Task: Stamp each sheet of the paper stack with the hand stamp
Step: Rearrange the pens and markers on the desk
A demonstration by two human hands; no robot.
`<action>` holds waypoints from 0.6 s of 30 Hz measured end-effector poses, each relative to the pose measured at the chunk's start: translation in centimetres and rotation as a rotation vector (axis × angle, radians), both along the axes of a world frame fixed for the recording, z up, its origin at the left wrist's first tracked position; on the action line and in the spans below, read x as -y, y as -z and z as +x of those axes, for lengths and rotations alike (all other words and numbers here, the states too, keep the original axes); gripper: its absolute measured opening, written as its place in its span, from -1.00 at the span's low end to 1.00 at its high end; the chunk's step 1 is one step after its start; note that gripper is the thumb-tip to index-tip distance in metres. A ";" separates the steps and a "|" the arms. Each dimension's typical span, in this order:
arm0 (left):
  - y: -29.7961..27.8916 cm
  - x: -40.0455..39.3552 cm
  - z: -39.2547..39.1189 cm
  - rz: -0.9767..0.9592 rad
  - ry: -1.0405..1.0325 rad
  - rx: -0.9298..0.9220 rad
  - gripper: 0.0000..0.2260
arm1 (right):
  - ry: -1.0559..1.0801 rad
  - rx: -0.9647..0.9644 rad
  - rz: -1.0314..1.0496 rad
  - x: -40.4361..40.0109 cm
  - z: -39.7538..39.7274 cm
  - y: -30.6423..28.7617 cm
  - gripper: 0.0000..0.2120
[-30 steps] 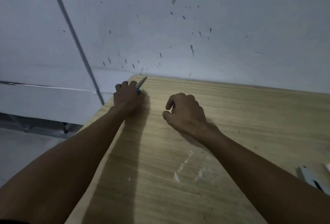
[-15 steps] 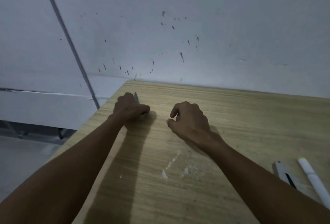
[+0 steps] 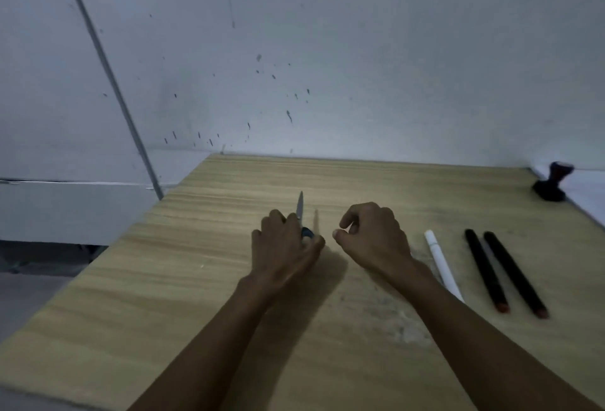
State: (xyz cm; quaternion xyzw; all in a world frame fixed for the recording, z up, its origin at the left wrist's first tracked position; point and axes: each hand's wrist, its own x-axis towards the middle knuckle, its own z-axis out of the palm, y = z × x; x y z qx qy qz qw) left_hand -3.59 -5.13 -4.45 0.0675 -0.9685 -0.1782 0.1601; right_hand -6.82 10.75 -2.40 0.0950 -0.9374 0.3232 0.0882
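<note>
My left hand (image 3: 284, 247) grips a pen (image 3: 300, 211); right hand (image 3: 373, 240) loosely curled, empty. Hand stamp (image 3: 551, 186) looks rigid, light; I'd grasp its knob.

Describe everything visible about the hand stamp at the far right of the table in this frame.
The dark hand stamp stands upright at the far right edge of the view, near the wall. It has a broad black base, a narrower neck and a rounded knob on top with a reddish tint. The base appears to rest on the corner of a white sheet of paper, which lies on the light wooden table. Neither hand touches it. Finer detail is blurred.
</note>
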 end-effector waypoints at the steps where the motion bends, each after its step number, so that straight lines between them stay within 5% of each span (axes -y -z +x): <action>1: 0.1 -1.3 1.0 -0.020 0.032 0.019 -0.59 | 0.012 0.000 -0.005 -1.1 0.9 0.0 -0.81; 10: 0.9 -7.9 5.2 -0.165 0.139 0.166 -0.52 | 0.087 0.006 -0.071 -7.5 6.2 0.1 -0.88; 18: 1.8 -9.4 6.1 -0.244 0.099 0.123 -0.52 | 0.093 0.014 -0.066 -9.5 8.2 0.3 -0.92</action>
